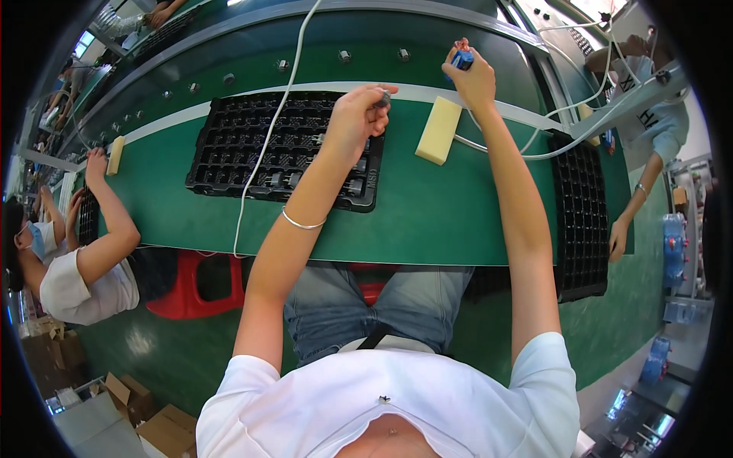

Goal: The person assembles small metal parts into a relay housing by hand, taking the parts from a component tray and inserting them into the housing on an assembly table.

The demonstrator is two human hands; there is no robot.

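Observation:
My left hand is closed, with a small grey, metallic-looking part pinched at its fingertips. It is raised over the right end of a black compartment tray, where several small dark and metal parts sit in the pockets. Farther right and a little farther away, my right hand grips a small blue object with reddish bits at its top. Its kind I cannot make out. A pale yellow foam block lies on the green table between my forearms.
A white cable hangs across the tray. Another white cable runs beside my right forearm. At the right, a second black tray overhangs the table edge. A co-worker's arm is at the left, another person's hand at the right.

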